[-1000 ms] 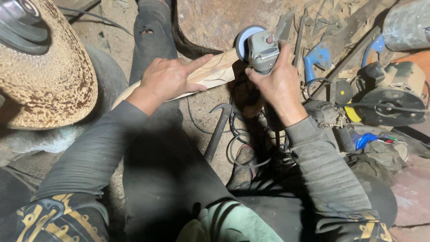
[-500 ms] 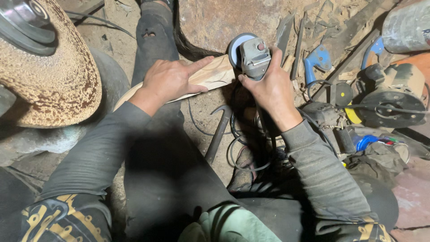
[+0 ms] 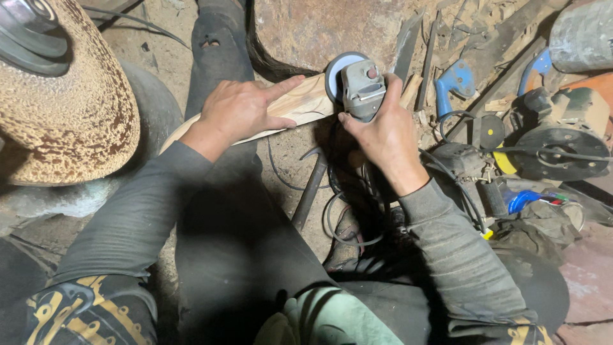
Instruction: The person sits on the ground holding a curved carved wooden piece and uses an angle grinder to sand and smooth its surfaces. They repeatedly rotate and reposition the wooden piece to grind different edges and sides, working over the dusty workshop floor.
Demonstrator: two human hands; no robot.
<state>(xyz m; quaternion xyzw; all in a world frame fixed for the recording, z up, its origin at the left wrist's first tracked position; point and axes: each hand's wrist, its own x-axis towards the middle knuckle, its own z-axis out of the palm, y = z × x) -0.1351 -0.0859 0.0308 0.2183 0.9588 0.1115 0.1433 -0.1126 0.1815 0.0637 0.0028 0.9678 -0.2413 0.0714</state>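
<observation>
My left hand (image 3: 239,110) lies flat on a pale carved piece of wood (image 3: 305,102), pressing it down across my leg, forefinger stretched along it. My right hand (image 3: 382,137) grips a small grey angle grinder (image 3: 361,89). Its round white disc (image 3: 337,71) meets the far end of the wood. The grinder's black cable (image 3: 348,223) loops down between my legs. Both sleeves are dark grey.
A large brown speckled rounded object (image 3: 64,121) with a dark disc on top fills the left. A hammer (image 3: 310,188) lies on the dirt floor below the wood. Power tools (image 3: 562,144), a blue clamp (image 3: 454,80), chisels and scraps crowd the right. A big stone slab (image 3: 306,29) sits ahead.
The grinder and my right hand have slid a little to the left along the end of the wood. My left hand stays pressed on the wood.
</observation>
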